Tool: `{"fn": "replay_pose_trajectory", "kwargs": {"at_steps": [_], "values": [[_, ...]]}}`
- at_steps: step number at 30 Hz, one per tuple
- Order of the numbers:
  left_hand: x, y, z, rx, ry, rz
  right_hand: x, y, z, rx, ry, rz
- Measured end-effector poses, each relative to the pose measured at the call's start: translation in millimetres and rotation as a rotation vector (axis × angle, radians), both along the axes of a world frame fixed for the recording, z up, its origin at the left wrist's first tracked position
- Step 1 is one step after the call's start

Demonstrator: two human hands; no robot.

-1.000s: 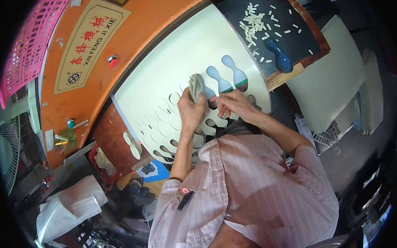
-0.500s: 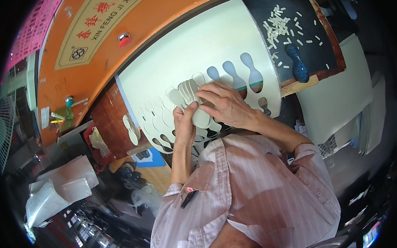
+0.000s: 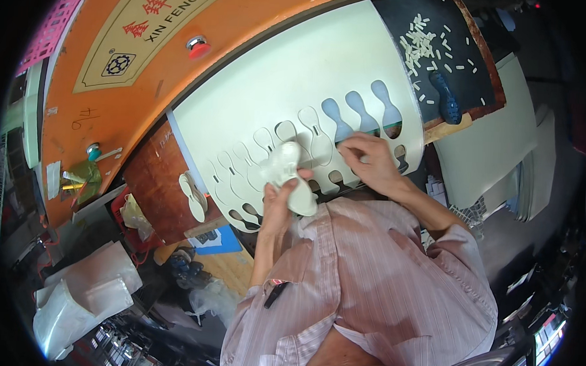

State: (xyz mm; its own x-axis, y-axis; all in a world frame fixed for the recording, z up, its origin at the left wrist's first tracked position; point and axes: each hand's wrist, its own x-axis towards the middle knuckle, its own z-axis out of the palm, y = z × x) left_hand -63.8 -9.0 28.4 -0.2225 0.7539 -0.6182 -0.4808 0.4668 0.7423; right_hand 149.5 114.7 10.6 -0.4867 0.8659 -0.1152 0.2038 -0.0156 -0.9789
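Note:
My left hand (image 3: 280, 205) is closed around a bunch of white insole-shaped pieces (image 3: 301, 198), which are partly blurred and fanned at the top. They are held above the near edge of a large pale sheet (image 3: 291, 65). My right hand (image 3: 372, 161) is over the sheet to the right of the bunch, fingers bent and tips pinched together; whether anything small sits between them is hidden. Below the fingertips are sole-shaped holes (image 3: 389, 110) in the sheet, showing blue-grey beneath. Left of those, cut sole outlines (image 3: 316, 137) still hold their white pieces.
A dark board (image 3: 466, 33) at the far right carries scattered small white strips (image 3: 420, 48) and a dark blue sole-shaped piece (image 3: 447, 98). An orange machine housing (image 3: 247, 24) with a red button (image 3: 197, 48) borders the far side. More white insoles (image 3: 193, 197) lie on the brown surface at left.
My right hand has come away from the bunch toward the right. My left hand has brought the insoles slightly nearer me, and they are tilted differently. The view has shifted a little.

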Motion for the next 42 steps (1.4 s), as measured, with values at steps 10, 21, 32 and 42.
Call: {"fn": "replay_pose_trajectory", "kwargs": {"at_steps": [10, 21, 32, 42], "values": [[12, 63, -14, 0.019, 0.747, -0.145, -2, 14, -6, -0.644, -0.115, 0.061], [29, 88, -16, -0.014, 0.939, -0.359, -7, 4, -30, -0.802, 0.205, 0.082], [-28, 36, -22, -0.054, 0.217, 0.115, -4, -21, 3, 0.040, -0.147, -0.039], [-28, 31, -15, 0.374, -0.503, 0.283, -46, -20, -22, -0.493, 0.001, 0.186]]}}
